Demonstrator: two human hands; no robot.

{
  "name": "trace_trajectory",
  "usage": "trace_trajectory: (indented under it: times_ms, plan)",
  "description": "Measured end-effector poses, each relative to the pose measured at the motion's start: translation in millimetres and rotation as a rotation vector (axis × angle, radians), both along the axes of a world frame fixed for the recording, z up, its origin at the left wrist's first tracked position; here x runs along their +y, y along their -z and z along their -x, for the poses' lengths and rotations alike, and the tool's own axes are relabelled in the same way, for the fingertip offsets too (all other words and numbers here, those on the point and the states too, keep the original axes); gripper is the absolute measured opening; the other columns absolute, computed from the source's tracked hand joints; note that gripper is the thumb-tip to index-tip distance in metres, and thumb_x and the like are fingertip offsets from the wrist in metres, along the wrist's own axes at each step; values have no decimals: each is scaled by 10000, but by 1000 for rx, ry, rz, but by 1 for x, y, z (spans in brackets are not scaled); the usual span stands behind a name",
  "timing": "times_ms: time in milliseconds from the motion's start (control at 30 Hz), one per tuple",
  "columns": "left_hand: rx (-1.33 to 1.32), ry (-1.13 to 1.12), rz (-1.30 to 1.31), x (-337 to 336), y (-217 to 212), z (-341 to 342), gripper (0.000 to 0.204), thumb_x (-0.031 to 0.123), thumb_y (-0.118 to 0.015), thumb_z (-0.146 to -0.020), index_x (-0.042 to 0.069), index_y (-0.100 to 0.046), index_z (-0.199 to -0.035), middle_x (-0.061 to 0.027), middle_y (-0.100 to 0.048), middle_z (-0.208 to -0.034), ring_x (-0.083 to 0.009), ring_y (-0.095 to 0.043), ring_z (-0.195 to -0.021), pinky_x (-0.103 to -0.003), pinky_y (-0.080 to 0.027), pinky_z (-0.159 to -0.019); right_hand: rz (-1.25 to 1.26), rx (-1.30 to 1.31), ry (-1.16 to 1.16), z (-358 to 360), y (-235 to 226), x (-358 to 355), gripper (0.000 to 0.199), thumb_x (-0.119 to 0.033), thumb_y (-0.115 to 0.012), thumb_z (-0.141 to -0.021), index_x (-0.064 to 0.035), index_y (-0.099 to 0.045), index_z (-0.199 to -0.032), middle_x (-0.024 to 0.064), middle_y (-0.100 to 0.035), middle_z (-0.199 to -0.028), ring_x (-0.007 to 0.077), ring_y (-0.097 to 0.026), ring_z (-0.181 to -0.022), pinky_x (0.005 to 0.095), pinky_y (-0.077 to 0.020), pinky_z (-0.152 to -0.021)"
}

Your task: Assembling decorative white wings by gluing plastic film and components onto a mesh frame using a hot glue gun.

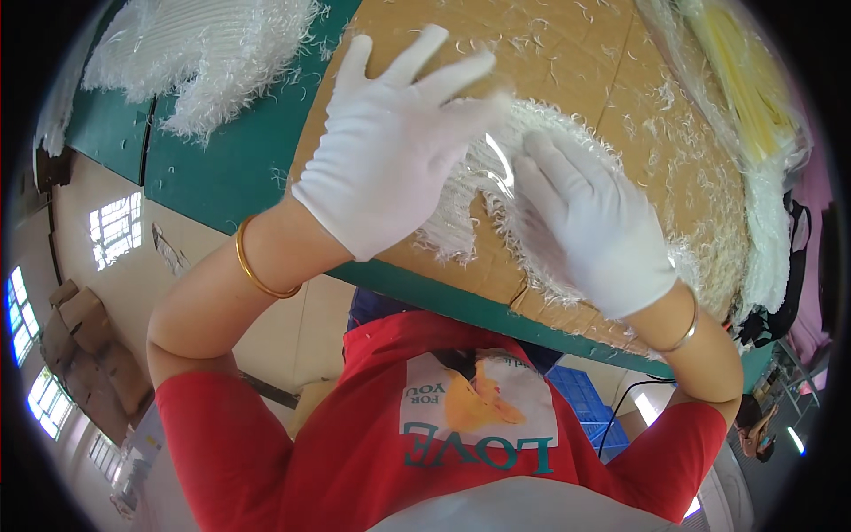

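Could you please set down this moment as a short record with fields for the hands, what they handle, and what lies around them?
left hand: white-gloved left hand, fingers spread, flat on the fringed piece
right hand: white-gloved right hand, pressing on the same piece
handled thing: white fringed fibre piece under clear film
surface: cardboard sheet on green table
nearby: another white fringed pile, yellow strips in clear bag
wrists: gold bangle on the left

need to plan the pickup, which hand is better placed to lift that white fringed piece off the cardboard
Right, probably. The right hand lies flat on the white fringed piece, while the left hand hovers open, mostly beside it over the cardboard.
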State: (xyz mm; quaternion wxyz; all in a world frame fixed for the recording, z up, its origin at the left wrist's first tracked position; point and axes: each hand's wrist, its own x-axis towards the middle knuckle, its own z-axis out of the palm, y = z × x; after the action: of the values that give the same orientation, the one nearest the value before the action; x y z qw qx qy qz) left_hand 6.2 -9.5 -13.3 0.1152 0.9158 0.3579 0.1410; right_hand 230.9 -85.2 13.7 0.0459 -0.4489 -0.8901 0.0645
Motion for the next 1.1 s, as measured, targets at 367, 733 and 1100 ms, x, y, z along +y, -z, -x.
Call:
trace_trajectory:
  times_ms: [367, 733, 1100]
  plan:
    - [-322, 110, 423, 23, -33, 24, 461, 19, -557, -896, 67, -637, -1348, -132, -516, -1520, -287, -514, -1374, -451, -284, -1210, 1, -138, 122, 6, 13, -24, 463, -186, -710, -884, -32, -604, -1308, 149, -580, -1389, 321, -602, -1249, 397, -586, -861]
    - [-212, 121, 561, -5, -12, 46, 873, 666, -153, -1019, 11, -276, -1583, -182, -495, -1525, -359, -365, -1480, -451, -73, -1259, 17, -97, 141, 12, 10, -23, 427, -181, -684, -909, -49, -608, -1308, 124, -574, -1408, 323, -589, -1265, 404, -579, -858]
    - [29, 184, 249, 14, -5, 53, 954, 742, -174, -979, 5, -352, -1557, -249, -389, -1574, -408, -368, -1463, -505, -131, -1246, 9, -118, 118, 11, 10, -24, 429, -179, -679, -919, -44, -599, -1318, 140, -572, -1412, 334, -571, -1292, 413, -575, -880]
